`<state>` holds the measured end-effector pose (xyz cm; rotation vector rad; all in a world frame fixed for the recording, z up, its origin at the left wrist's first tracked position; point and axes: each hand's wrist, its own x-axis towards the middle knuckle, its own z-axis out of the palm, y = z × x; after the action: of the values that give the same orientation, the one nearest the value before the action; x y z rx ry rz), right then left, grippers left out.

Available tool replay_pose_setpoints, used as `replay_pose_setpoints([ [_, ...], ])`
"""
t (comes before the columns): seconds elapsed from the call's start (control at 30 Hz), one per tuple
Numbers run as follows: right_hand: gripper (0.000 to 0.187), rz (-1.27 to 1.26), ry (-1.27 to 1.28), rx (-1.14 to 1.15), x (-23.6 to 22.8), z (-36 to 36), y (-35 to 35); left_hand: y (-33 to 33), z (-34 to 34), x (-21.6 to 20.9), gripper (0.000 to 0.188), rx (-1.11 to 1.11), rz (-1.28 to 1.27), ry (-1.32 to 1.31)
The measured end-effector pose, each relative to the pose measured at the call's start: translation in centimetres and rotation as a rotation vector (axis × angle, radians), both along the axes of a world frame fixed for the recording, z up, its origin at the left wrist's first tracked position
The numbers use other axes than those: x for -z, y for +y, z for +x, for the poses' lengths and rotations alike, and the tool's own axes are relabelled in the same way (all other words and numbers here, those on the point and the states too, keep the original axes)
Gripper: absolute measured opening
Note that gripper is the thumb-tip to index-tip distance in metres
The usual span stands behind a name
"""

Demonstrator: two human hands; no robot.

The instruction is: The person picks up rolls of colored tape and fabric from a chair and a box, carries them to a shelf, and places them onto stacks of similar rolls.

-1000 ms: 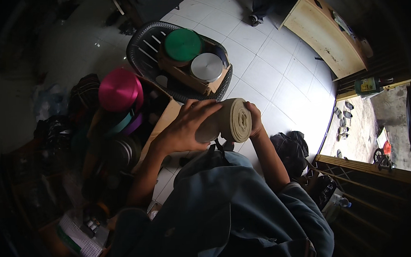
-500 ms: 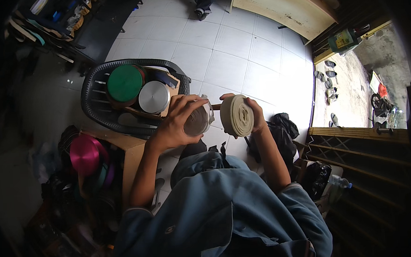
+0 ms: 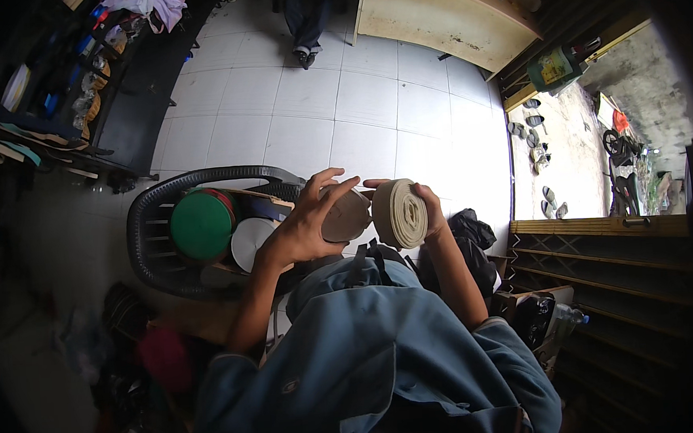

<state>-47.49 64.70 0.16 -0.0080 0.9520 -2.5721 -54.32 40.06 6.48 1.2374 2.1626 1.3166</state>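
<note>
Both my hands are raised in front of my body, a roll in each. My left hand point(image 3: 298, 229) is curled round the side of a brownish-grey round roll point(image 3: 348, 216); its upper fingers are partly lifted. My right hand point(image 3: 435, 213) grips a cream roll of flat fabric strap point(image 3: 398, 215), its coiled end turned to the right. The two rolls are side by side, close together. Left of my hands stands a black plastic chair point(image 3: 135, 237), holding a green-topped round roll point(image 3: 200, 224) and a silvery-white one point(image 3: 253, 242).
A blurred pink roll point(image 3: 165, 356) lies at lower left. Black plastic bags point(image 3: 471, 237) sit beside my right arm. A person's legs point(image 3: 303, 21) stand on the far tiles near a pale desk point(image 3: 430, 21). A dark shelf point(image 3: 130, 111) is at upper left, a folding gate point(image 3: 603, 260) at right.
My view has shifted, so the chair and its rolls appear lower and the far person's legs show more. The brownish-grey roll has turned slightly. Both hands keep their hold.
</note>
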Motion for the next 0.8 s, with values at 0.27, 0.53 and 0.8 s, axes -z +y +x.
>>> replay_pose_setpoints([
  [0.27, 0.058, -0.072, -0.182, 0.089, 5.0, -9.6, 1.9, 0.3, -9.5, 1.1, 0.1, 0.097, -0.042, 0.026],
  [0.53, 0.06, -0.359, -0.245, -0.123, 6.1, -23.2, 5.2, 2.6, -19.8, 2.8, 0.079, -0.018, -0.162, 0.048],
  [0.8, 0.058, -0.196, -0.237, -0.357, 5.2, -41.0, 8.2, 6.3, -31.3, 2.9, 0.068, -0.261, -0.319, 0.044],
])
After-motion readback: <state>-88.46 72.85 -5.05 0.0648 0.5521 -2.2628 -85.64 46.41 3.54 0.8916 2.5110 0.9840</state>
